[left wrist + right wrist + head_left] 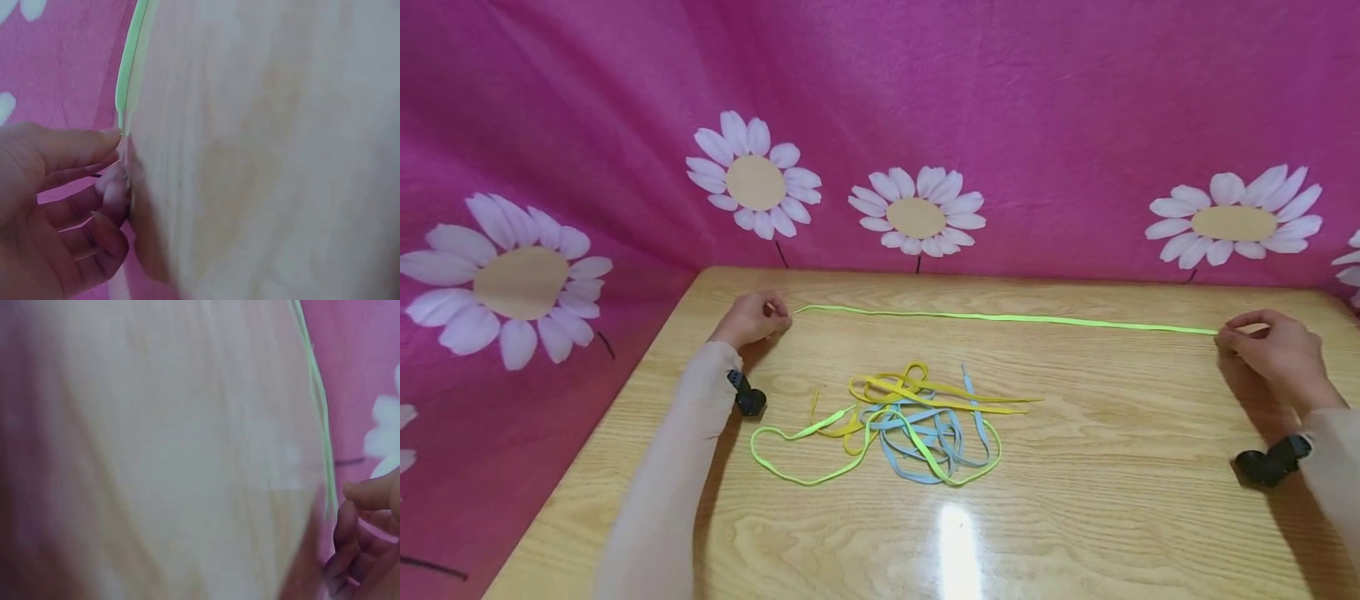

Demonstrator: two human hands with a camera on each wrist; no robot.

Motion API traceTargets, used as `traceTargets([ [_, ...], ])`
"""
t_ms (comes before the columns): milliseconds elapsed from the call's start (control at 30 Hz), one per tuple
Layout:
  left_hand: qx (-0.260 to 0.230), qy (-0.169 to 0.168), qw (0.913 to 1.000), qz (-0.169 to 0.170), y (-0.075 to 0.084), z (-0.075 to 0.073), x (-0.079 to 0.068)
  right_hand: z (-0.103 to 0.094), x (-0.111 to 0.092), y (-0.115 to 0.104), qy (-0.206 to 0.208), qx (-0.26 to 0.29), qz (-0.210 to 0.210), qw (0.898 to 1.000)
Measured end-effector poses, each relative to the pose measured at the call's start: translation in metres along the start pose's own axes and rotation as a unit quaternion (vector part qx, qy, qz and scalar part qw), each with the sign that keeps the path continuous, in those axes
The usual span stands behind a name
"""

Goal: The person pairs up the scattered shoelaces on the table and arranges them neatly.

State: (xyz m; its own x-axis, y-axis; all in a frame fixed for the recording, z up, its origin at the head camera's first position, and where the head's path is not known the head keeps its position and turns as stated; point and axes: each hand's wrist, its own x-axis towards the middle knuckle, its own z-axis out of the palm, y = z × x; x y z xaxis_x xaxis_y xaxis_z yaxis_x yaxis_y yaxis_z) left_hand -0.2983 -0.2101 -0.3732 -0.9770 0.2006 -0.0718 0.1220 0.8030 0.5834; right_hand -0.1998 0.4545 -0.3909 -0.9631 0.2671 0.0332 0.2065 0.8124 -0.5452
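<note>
- At left, the left hand (751, 321) pinched the left tip of a green lace (1007, 317) between thumb and finger.
- That lace ran nearly straight across the far part of the desk (1112, 467).
- Nearer, a second green lace (805, 482) curved out leftward and looped over a tangle of yellow lace (895, 387) and blue lace (977, 417).
- At far right, the right hand (1277, 350) pinched the straight lace's right end.
- A pink cloth (1060, 83) with white flowers (520, 283) hung beyond.
</note>
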Motion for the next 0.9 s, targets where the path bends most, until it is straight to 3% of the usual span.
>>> traceTargets([
  [100, 0.005, -0.008, 0.9997, 0.024, 0.002, 0.0, -0.01, 0.0, -0.005, -0.014, -0.029, 0.024, -0.011, 0.999],
  [200, 0.002, -0.021, 0.999, 0.041, 0.004, 0.002, -0.021, 0.004, -0.013, -0.033, -0.048, 0.038, -0.049, 0.997],
  [300, -0.003, -0.033, 0.9976, 0.06, 0.006, 0.003, -0.034, 0.011, -0.024, -0.053, -0.045, 0.033, -0.12, 0.991],
  [433, -0.001, -0.052, 0.9938, 0.098, 0.007, 0.002, -0.056, 0.024, -0.046, -0.081, -0.053, 0.043, -0.213, 0.975],
  [567, 0.006, -0.098, 0.9879, 0.12, 0.013, 0.0, -0.085, 0.038, -0.075, -0.11, -0.078, 0.054, -0.299, 0.95],
  [700, 0.01, -0.142, 0.9803, 0.137, 0.021, 0.003, -0.111, 0.054, -0.1, -0.136, -0.122, 0.057, -0.387, 0.912],
  [800, 0.02, -0.149, 0.9768, 0.152, 0.026, 0.009, -0.123, 0.065, -0.114, -0.153, -0.176, 0.06, -0.423, 0.887],
  [900, 0.036, -0.131, 0.9755, 0.173, 0.031, 0.017, -0.127, 0.073, -0.125, -0.163, -0.205, 0.051, -0.454, 0.865],
])
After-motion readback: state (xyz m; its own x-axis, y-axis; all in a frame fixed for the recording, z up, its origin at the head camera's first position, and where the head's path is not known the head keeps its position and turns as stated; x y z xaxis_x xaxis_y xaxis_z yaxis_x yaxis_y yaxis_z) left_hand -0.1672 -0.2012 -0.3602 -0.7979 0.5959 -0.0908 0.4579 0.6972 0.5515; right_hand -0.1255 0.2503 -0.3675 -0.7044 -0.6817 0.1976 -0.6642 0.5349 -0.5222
